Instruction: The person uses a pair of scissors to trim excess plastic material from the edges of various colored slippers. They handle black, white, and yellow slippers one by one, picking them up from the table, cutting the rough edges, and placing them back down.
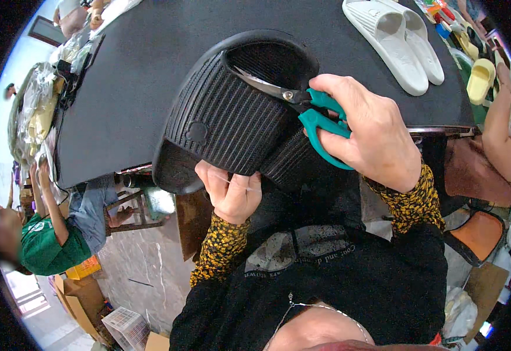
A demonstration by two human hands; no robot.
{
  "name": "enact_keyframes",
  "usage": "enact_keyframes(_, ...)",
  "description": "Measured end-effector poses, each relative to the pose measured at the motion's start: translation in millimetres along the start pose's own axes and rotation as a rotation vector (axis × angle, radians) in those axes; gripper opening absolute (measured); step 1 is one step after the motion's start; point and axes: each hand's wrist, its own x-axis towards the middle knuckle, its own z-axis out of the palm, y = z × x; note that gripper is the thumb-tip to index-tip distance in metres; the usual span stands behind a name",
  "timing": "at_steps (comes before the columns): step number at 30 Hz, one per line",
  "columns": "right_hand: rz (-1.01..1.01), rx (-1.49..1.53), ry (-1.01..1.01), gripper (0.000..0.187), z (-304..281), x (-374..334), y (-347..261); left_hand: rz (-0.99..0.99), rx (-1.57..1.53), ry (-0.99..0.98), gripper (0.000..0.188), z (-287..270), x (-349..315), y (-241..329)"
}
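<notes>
A black ribbed slide sandal is tilted up in front of me at the near edge of the table. My left hand pinches the lower edge of its strap, the fingers partly hidden under it. Part of a second black ribbed slide shows close beside the first, nearer to me. My right hand is closed round the teal handles of a pair of scissors. Their blades lie nearly together, pointing left along the strap's upper edge at the sandal's opening. Whether they touch the strap I cannot tell.
A pair of white slides lies at the far right of the dark table. Past the right edge are a yellow slide and a person's arm. At left sits a person in a green shirt, near plastic-wrapped goods.
</notes>
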Motion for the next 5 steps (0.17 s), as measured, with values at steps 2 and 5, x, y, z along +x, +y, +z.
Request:
enact_keyframes(2,-0.007,0.01,0.001,0.046,0.7,-0.2,-0.8,-0.005,-0.037,0.027,0.024,2.2,5.8,1.3)
enact_keyframes(5,0.067,0.134,0.013,0.048,0.6,-3.2,0.8,-0.064,-0.075,0.083,0.036,4.1,8.7,0.2)
